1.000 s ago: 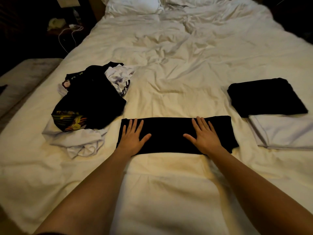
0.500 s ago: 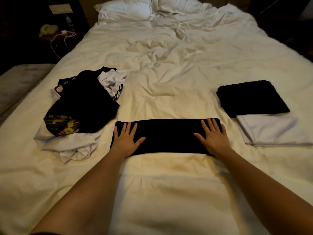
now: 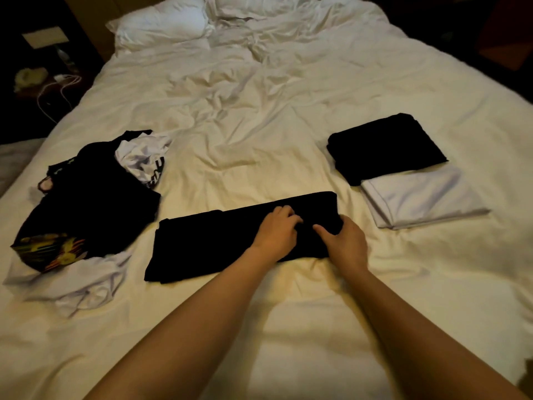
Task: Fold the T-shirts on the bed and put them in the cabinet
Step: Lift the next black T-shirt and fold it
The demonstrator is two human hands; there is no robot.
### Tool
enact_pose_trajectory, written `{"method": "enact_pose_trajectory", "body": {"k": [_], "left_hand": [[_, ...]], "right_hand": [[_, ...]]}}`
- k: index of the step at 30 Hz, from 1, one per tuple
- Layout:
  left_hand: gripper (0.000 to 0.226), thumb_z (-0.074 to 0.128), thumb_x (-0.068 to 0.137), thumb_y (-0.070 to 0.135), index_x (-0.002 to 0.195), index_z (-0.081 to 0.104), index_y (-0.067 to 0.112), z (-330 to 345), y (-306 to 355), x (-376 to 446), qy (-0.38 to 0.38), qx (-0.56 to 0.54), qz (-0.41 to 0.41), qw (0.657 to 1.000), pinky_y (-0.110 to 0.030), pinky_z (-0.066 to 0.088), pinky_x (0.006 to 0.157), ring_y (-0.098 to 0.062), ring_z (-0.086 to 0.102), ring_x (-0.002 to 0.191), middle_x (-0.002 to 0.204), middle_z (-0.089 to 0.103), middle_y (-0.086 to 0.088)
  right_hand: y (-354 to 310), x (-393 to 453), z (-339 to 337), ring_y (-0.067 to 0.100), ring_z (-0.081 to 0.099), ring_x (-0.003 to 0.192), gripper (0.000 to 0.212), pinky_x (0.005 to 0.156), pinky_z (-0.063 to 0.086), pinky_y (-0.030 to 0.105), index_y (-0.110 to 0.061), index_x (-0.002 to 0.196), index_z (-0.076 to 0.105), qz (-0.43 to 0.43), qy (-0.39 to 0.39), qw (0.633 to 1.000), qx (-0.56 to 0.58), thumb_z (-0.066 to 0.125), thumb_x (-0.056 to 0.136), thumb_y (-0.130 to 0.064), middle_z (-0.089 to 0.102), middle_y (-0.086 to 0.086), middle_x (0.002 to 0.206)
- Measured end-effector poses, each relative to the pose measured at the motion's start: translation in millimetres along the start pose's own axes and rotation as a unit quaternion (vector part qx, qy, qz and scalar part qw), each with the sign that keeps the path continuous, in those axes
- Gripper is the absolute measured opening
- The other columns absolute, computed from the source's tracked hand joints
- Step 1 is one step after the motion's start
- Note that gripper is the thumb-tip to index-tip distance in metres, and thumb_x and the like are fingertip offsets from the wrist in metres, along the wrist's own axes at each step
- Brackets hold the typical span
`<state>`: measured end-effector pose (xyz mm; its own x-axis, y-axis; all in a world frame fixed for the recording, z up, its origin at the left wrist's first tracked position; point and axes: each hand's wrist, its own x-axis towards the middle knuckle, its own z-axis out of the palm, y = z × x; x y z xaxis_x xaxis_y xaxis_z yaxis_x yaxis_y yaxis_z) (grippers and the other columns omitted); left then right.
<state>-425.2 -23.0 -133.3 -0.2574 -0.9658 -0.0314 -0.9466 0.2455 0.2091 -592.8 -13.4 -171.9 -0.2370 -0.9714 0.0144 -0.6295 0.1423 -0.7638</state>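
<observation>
A black T-shirt [image 3: 207, 243], folded into a long strip, lies across the white bed [image 3: 259, 125] in front of me. Both my hands are at its right end. My left hand [image 3: 277, 232] has its fingers curled into the cloth near the middle-right. My right hand [image 3: 344, 243] pinches the strip's right edge between thumb and fingers. To the right lie a folded black T-shirt [image 3: 386, 147] and a folded white T-shirt [image 3: 421, 194]. On the left is a heap of unfolded shirts [image 3: 86, 203], black, white and one with a colourful print.
Two white pillows [image 3: 164, 24] sit at the head of the bed. A dark nightstand [image 3: 37, 82] with a white cable and small items stands at the far left. No cabinet is in view.
My left hand slid from the strip's left end to its right part, beside my right hand. Both hands went from flat and spread to curled on the cloth. The camera view tilted.
</observation>
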Motion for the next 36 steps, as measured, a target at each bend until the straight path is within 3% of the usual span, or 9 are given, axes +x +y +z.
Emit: {"method": "enact_pose_trajectory", "body": {"k": [2,4,8,14,19,21,25,31,36], "left_hand": [[0.025,0.049,0.098,0.027,0.112,0.066,0.015,1.4,29.1,17.7,0.007,-0.090,-0.062,0.994,-0.038,0.048,0.083,-0.025,0.057,0.107,0.112,0.059,-0.005],[0.040,0.046,0.098,0.048,0.093,0.062,0.011,0.4,52.1,38.1,0.008,-0.169,-0.160,0.973,-0.036,0.046,0.067,-0.029,0.063,0.090,0.096,0.064,-0.008],[0.072,0.049,0.080,0.081,0.091,0.057,0.011,-4.0,80.2,70.2,-0.058,-0.130,-0.250,0.958,-0.034,0.048,0.067,-0.026,0.061,0.078,0.082,0.060,-0.004],[0.049,0.070,0.080,0.045,0.111,0.055,0.009,2.7,81.1,82.9,-0.077,-0.126,-0.282,0.948,-0.031,0.043,0.066,-0.028,0.063,0.098,0.102,0.061,-0.006],[0.031,0.069,0.086,0.033,0.086,0.046,0.012,-7.7,79.5,84.7,-0.089,-0.179,-0.288,0.936,-0.028,0.039,0.058,-0.021,0.058,0.080,0.085,0.057,-0.002],[0.035,0.073,0.085,0.034,0.092,0.049,0.009,-11.3,75.6,83.7,-0.091,-0.227,-0.302,0.922,-0.029,0.047,0.065,-0.021,0.059,0.081,0.085,0.057,-0.003],[0.042,0.083,0.077,0.032,0.100,0.062,0.003,-14.3,73.5,81.6,-0.063,-0.359,-0.311,0.878,-0.039,0.059,0.083,-0.027,0.069,0.089,0.095,0.069,-0.011],[0.019,0.072,0.082,0.022,0.078,0.058,0.010,-36.4,85.3,73.0,-0.001,-0.541,-0.301,0.785,-0.029,0.049,0.062,-0.021,0.059,0.068,0.073,0.060,-0.005],[0.022,0.066,0.081,0.025,0.091,0.062,0.007,-63.0,62.0,55.9,-0.004,-0.620,-0.317,0.718,-0.033,0.049,0.070,-0.025,0.060,0.078,0.084,0.062,-0.008]], "right_hand": [[3.0,-2.9,-3.7,0.020,0.062,0.072,0.043,0.058,0.046,0.033,-0.017,0.088,0.060,0.035,-0.026,0.999,0.003,0.065,0.079,-0.059,0.065,-0.003,0.078],[6.4,-4.5,-6.7,0.020,0.062,0.065,0.040,0.052,0.041,0.031,-0.016,0.078,0.057,0.062,-0.049,0.997,0.025,0.064,0.078,-0.056,0.063,-0.001,0.070],[5.9,-9.3,-9.4,0.020,0.062,0.060,0.035,0.050,0.043,0.033,-0.013,0.072,0.060,0.072,-0.088,0.991,0.074,0.065,0.082,-0.046,0.065,0.001,0.065],[3.5,-21.1,-8.5,0.018,0.061,0.061,0.023,0.052,0.044,0.034,-0.014,0.072,0.057,0.045,-0.074,0.992,0.086,0.059,0.086,-0.032,0.064,0.000,0.067],[3.5,-22.0,-19.8,0.015,0.056,0.063,0.021,0.053,0.037,0.031,-0.014,0.076,0.052,0.048,-0.044,0.992,0.112,0.062,0.088,-0.029,0.059,-0.002,0.070],[1.5,-22.5,-23.8,0.011,0.059,0.068,0.013,0.056,0.044,0.030,-0.016,0.083,0.057,0.046,-0.034,0.988,0.144,0.063,0.087,-0.027,0.062,-0.005,0.074],[-7.3,-25.6,-33.7,0.011,0.061,0.069,0.013,0.060,0.053,0.036,-0.015,0.086,0.056,0.049,0.002,0.978,0.203,0.065,0.086,-0.023,0.063,-0.003,0.076],[-24.1,-24.9,-53.0,0.006,0.060,0.079,0.014,0.069,0.053,0.031,-0.019,0.093,0.054,-0.016,0.060,0.969,0.241,0.067,0.088,-0.020,0.062,-0.008,0.087],[-52.6,-34.7,-44.9,0.009,0.055,0.083,0.018,0.070,0.050,0.031,-0.017,0.097,0.054,-0.118,0.048,0.975,0.183,0.068,0.086,-0.014,0.057,-0.004,0.096]]}}
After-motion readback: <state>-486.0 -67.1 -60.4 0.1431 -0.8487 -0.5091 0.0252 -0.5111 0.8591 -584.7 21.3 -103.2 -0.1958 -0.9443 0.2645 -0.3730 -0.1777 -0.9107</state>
